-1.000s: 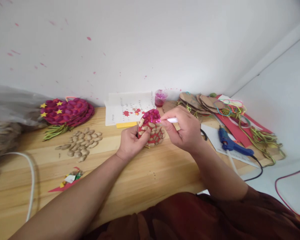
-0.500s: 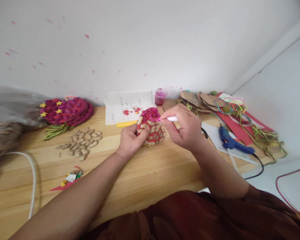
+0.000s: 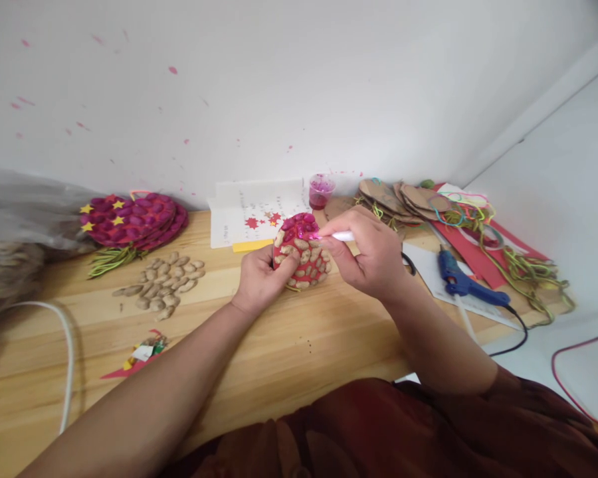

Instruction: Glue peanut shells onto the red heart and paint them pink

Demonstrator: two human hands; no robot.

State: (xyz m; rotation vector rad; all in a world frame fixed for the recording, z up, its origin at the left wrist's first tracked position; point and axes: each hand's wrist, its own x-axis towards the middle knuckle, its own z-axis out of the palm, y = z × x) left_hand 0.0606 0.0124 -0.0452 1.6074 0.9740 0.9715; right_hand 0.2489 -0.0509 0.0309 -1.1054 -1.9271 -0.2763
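Note:
My left hand [image 3: 264, 275] grips a round red disc covered with peanuts [image 3: 306, 265] by its left edge, thumb on top. Wet magenta paint coats the peanuts at its upper end; the lower ones are bare tan. In my right hand [image 3: 366, 252] is a white-handled paintbrush [image 3: 341, 236], pinched between thumb and fingers. Its magenta tip touches the painted peanuts. Behind the disc stands a clear plastic cup [image 3: 321, 191] with magenta paint inside. White paper [image 3: 229, 212] with red stars lies behind my left hand.
Loose peanuts [image 3: 164, 282] lie left, near finished magenta peanut discs [image 3: 134, 222] with yellow stars. Paper scraps [image 3: 142, 354] sit by my left forearm. Cardboard discs [image 3: 386, 199], red paper [image 3: 478, 259], green yarn [image 3: 523, 272] and a blue glue gun [image 3: 466, 282] are right. A white cable [image 3: 67, 345] loops at left.
The brush tip has shifted very slightly left over the painted peanuts. Both hands keep nearly the same place and hold.

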